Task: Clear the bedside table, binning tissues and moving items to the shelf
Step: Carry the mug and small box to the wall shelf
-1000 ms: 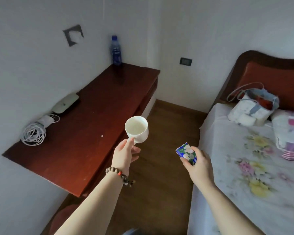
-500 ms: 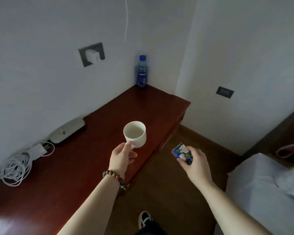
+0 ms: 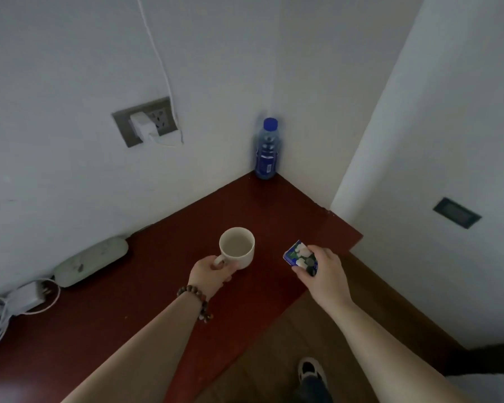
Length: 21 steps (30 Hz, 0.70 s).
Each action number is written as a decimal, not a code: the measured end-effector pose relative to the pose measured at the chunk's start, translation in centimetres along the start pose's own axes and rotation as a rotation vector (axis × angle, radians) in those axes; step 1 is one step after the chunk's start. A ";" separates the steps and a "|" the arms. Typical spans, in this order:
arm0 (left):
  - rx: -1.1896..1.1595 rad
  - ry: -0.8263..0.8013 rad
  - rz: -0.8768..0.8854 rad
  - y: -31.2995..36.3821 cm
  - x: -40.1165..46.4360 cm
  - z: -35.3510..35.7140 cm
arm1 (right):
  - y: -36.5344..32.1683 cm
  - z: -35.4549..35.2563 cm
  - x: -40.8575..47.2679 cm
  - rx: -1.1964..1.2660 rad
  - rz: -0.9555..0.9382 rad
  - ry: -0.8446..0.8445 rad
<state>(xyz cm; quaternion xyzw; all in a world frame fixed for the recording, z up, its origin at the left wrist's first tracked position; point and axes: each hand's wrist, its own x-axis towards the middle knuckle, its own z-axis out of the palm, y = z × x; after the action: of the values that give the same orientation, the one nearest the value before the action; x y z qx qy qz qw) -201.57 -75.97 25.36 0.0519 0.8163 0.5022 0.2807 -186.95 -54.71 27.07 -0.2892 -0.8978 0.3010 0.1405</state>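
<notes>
Your left hand (image 3: 211, 273) has the white mug (image 3: 237, 247) by its handle, hovering over the red-brown shelf (image 3: 146, 289). It's rigid and chippable, so keep that handle hold. Your right hand (image 3: 322, 267) pinches a small printed packet (image 3: 298, 254), probably light and squashy, above the shelf's edge.

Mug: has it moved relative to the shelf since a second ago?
Yes. The mug in the left hand went from beyond the shelf's front edge to above its top, closer to the water bottle in the corner.
</notes>
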 end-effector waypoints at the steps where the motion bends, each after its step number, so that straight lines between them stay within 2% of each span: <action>1: 0.033 0.012 -0.004 0.3 0.8 0.6 | 0.7 -0.1 1.4 0.006 -0.018 -0.023; 6: 0.164 0.089 -0.026 2.3 4.8 3.2 | 3.9 -0.7 8.0 -0.007 -0.084 -0.148; 10: 0.170 0.163 -0.025 3.6 7.4 4.5 | 6.2 -1.4 12.4 -0.034 -0.158 -0.234; 16: 0.266 0.294 -0.082 4.9 8.4 4.9 | 7.0 -1.0 17.1 -0.074 -0.252 -0.345; 18: 0.426 0.472 -0.099 4.8 8.0 5.5 | 6.8 -0.4 17.9 -0.077 -0.285 -0.341; 21: 0.579 0.754 0.038 5.4 7.1 7.6 | 6.2 0.8 18.8 -0.106 -0.370 -0.314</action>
<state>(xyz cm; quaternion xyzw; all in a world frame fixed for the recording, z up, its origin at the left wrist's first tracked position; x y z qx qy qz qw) -204.68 -64.67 24.50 -0.0429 0.9665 0.2430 -0.0704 -199.54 -39.66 24.06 -0.0764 -0.9608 0.2640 0.0366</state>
